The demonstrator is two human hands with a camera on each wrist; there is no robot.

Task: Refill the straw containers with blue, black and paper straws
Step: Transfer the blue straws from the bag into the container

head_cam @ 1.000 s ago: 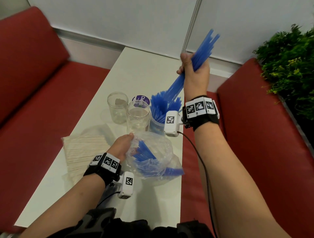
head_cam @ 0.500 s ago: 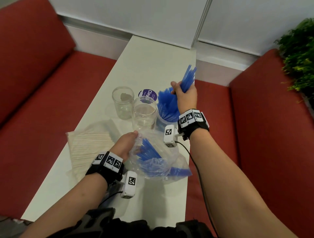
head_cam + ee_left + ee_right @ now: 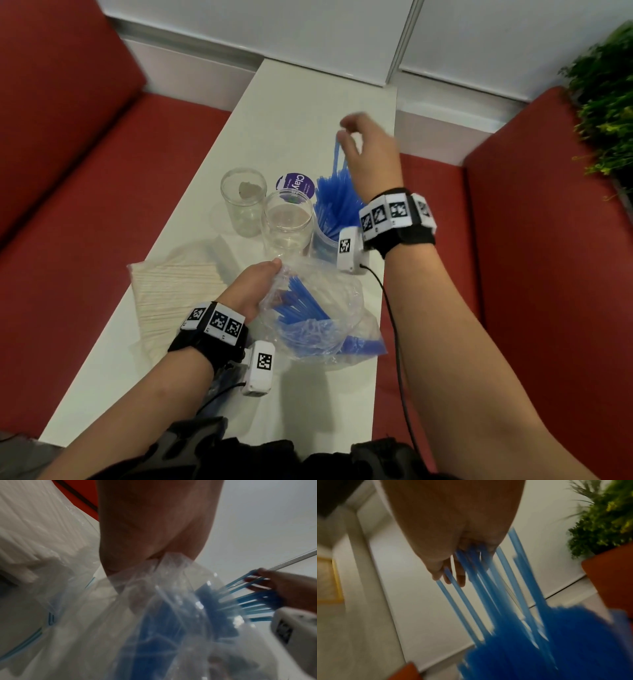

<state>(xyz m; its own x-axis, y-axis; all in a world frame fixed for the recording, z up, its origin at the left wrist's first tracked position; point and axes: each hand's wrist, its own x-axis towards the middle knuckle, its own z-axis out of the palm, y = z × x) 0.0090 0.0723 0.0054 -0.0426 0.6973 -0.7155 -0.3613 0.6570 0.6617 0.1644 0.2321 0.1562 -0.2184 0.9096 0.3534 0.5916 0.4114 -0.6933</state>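
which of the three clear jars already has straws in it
The right jar, under the right hand, is packed with blue straws. The middle jar and left jar hold no straws.

My head view is evenly lit and soft, with faint shadows on the white table. The right grip smears with motion blur; straight lines bow at the frame edges. Near the left grip, the plastic bag throws small glints. Both wrist views are dim, blurry, and strongly warped.
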